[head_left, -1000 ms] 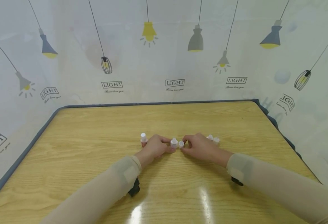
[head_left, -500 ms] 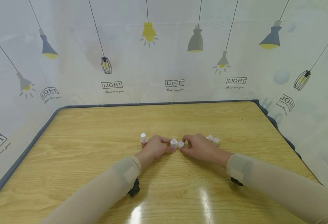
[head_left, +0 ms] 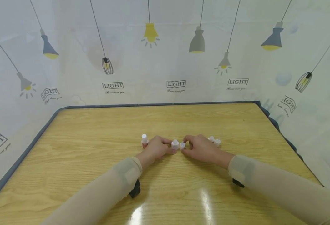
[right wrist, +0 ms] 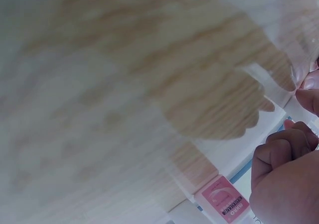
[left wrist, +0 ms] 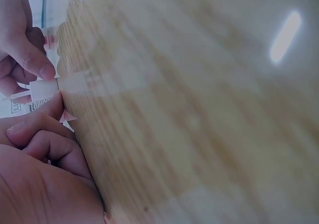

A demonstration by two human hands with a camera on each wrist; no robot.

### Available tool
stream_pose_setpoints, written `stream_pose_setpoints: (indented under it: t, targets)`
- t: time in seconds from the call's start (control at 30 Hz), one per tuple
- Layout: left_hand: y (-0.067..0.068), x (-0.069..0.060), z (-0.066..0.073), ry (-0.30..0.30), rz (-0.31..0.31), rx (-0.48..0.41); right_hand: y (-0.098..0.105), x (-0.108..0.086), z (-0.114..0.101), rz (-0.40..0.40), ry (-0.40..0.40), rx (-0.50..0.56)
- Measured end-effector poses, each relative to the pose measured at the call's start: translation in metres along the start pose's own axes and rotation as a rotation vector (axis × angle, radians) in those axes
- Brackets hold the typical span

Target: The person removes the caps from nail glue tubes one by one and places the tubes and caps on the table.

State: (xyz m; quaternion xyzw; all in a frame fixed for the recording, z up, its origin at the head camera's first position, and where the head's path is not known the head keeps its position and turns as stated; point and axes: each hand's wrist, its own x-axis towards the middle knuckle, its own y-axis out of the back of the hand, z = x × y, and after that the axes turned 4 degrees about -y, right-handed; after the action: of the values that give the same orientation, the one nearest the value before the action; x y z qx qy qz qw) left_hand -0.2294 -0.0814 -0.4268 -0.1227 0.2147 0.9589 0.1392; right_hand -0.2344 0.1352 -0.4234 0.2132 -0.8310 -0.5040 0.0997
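White bottle (head_left: 175, 145) stands upright on the table, near the middle, between the two hands. The left hand (head_left: 155, 147) grips it from the left, with thumb and index finger to either side of the body. The right hand (head_left: 201, 148) pinches a small cap (head_left: 182, 146) just right of the bottle; the far fingertip contact is partly hidden. The cap is off the bottle and its hollow side appears to face up.

Possible faults: uneven finger pressure, or a knock from the cap hand, could tip the narrow bottle and spill any contents. Low finger clearance at the tabletop could let the cap slip from the pinch and roll. The left wrist lies close to a red-labelled bottle (head_left: 144, 141); a leftward swing could topple it.

Orientation: the bottle's long axis is vertical. The pale tip points up, and the printed side faces the near edge.

Outward from the grip: the red-labelled bottle stands left, with its white top fitted. Beyond the right knuckles stand a partly hidden bottle (head_left: 211, 138) and, touching or just beside it, a loose cap (head_left: 217, 142). The wood-grain table (head_left: 97, 131) extends to a lamp-printed backdrop (head_left: 159, 68) on the far side.
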Motion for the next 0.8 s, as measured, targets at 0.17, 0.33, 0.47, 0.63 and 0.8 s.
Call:
stream_pose_setpoints:
  t: [0.17, 0.33, 0.47, 0.63, 0.8]
  targets:
    - [0.0006, -0.0010, 0.0007, 0.001, 0.002, -0.004, 0.0001, 0.0003, -0.0003, -0.001, 0.006, 0.005]
    - [0.0008, -0.0013, 0.0007, 0.001, 0.005, 0.010, 0.0010, -0.0004, -0.0008, -0.008, -0.006, 0.010]
    - [0.0008, -0.0010, 0.0003, 0.002, 0.007, 0.015, 0.0012, -0.0010, -0.0004, -0.010, -0.012, 0.011]
    - [0.0005, 0.0002, -0.0010, -0.003, 0.001, 0.001, 0.0009, -0.0007, -0.0007, -0.018, -0.011, 0.015]
    - [-0.0002, 0.0011, -0.0018, -0.003, -0.002, -0.004, -0.0008, 0.0002, -0.0002, -0.025, -0.008, 0.023]
